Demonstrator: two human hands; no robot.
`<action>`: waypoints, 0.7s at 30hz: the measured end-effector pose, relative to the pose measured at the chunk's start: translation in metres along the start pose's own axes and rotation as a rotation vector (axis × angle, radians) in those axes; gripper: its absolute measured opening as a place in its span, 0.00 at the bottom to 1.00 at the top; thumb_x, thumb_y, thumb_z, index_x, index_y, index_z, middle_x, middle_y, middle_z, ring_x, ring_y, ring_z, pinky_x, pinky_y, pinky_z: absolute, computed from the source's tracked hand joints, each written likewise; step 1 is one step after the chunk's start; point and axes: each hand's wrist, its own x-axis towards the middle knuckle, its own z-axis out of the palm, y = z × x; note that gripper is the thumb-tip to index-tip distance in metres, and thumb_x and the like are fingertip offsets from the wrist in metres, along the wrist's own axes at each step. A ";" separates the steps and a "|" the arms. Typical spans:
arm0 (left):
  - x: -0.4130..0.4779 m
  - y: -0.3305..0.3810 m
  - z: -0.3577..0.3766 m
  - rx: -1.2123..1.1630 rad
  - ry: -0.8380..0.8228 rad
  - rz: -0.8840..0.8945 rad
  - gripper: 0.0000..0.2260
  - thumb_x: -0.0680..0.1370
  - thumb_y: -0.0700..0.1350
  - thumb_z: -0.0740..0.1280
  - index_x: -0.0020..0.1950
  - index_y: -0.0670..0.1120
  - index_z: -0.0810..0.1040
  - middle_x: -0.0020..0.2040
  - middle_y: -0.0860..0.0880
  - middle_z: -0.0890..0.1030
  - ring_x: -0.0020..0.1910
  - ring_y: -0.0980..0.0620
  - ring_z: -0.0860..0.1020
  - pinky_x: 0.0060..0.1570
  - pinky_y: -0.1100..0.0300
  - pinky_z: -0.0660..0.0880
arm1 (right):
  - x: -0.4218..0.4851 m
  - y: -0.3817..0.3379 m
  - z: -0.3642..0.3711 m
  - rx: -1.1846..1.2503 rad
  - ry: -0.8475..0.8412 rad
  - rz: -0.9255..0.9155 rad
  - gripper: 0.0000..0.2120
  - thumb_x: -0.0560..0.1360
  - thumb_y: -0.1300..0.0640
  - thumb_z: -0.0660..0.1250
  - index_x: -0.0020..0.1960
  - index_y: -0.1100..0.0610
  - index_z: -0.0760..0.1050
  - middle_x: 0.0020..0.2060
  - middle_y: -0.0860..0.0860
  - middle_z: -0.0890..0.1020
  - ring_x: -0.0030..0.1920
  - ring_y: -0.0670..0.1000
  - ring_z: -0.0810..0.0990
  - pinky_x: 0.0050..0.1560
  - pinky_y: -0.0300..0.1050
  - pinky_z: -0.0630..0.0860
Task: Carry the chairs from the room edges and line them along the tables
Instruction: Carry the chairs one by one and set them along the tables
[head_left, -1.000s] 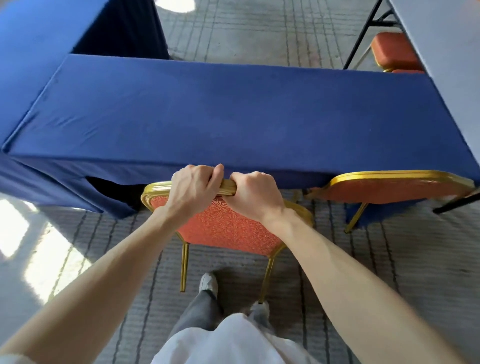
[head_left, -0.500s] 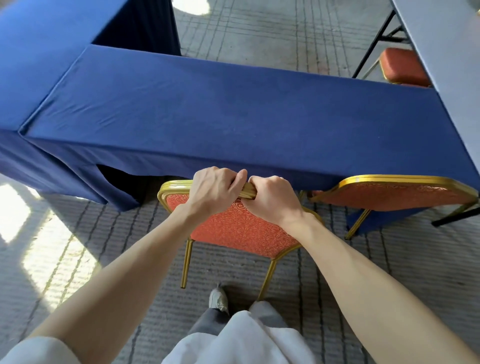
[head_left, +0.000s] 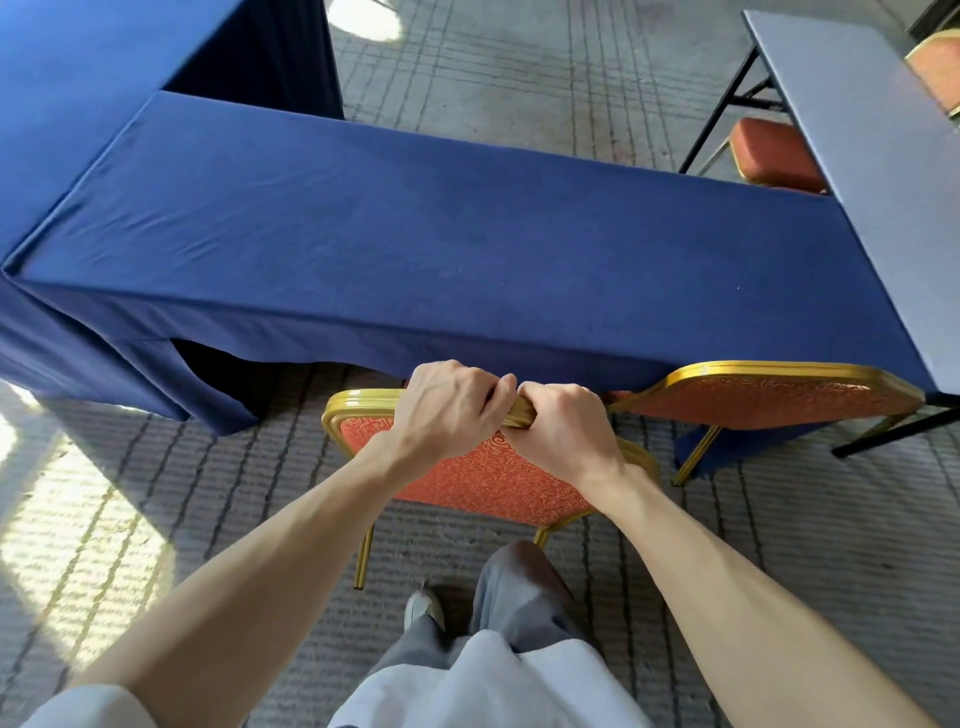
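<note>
**A:** The chair (head_left: 467, 478) has slid right since a moment ago, away from the slit in the cloth and closer to its neighbour, and the person's right knee (head_left: 519, 577) has come forward.

**B:** And the hands?

**A:** Both grip the chair. The left hand (head_left: 447, 410) and the right hand (head_left: 563, 428) sit side by side, knuckles up. Their fingers are curled over the gold top rail (head_left: 358, 402) at the middle of the back, thumbs almost touching.

**B:** Where is the chair now?

**A:** Its back stands just at the near edge of the blue tabletop (head_left: 441, 244), with the rear legs on the carpet (head_left: 779, 545). The seat is hidden from this view.

**B:** What is around it?

**A:** A second chair (head_left: 769, 397) stands just to its right at the same edge, and the two backs overlap in the picture. A bare grey tabletop (head_left: 857, 156) meets the blue one at the right end. A third chair (head_left: 774, 156) has its red seat showing beyond the blue tabletop, beside the grey one. A pale shoe (head_left: 423, 605) stands behind the chair.
</note>
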 end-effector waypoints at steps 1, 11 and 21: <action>0.003 0.001 0.003 -0.004 -0.003 0.011 0.24 0.80 0.55 0.53 0.27 0.44 0.65 0.22 0.48 0.68 0.23 0.47 0.66 0.26 0.54 0.64 | 0.000 0.003 0.001 -0.002 0.009 0.001 0.14 0.74 0.50 0.70 0.33 0.53 0.73 0.26 0.48 0.78 0.25 0.52 0.76 0.27 0.42 0.72; 0.042 0.000 0.046 -0.029 -0.008 -0.059 0.22 0.78 0.52 0.56 0.27 0.43 0.64 0.22 0.48 0.63 0.23 0.47 0.64 0.28 0.57 0.51 | 0.027 0.048 0.012 -0.020 -0.037 -0.003 0.09 0.71 0.54 0.72 0.34 0.54 0.75 0.28 0.50 0.80 0.28 0.55 0.77 0.31 0.39 0.66; 0.118 0.005 0.101 0.033 -0.084 -0.016 0.22 0.78 0.52 0.54 0.27 0.42 0.66 0.23 0.47 0.70 0.24 0.43 0.68 0.24 0.54 0.64 | 0.084 0.134 0.007 0.028 -0.382 -0.011 0.09 0.76 0.47 0.66 0.44 0.52 0.79 0.39 0.50 0.85 0.40 0.55 0.82 0.38 0.43 0.70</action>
